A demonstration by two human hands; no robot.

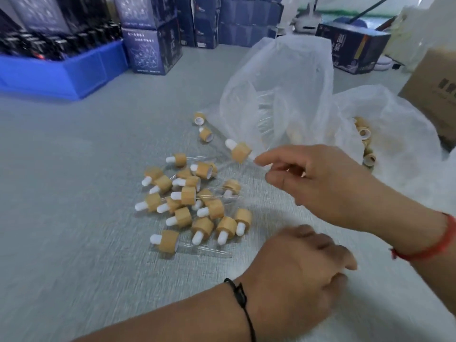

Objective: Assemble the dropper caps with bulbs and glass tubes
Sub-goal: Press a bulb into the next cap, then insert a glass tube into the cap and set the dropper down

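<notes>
Head view, looking down at a grey table (74, 193). At centre frame lay a pile of finished droppers (195, 206): tan wood-look caps with white bulbs and clear glass tubes, gathered loosely, probably as the done heap. Just above and right of it, one assembled dropper (240, 151) sat tilted off the pile, its glass tube running toward the right hand (320, 183). Fingertips (261, 160) reached at that tube; blurred, so cannot tell whether pinched or let go, likely mid-toss onto the heap. At lower centre, the left hand (303, 275) hovered palm-down, fingers loosely curled, nothing seen in it. Upper right held a clear plastic bag (283, 82) of glass tubes, open-mouthed for easy reach. At right, another bag with loose caps (365, 137). Upper left: blue bin (61, 75), dark boxes (153, 45).
</notes>
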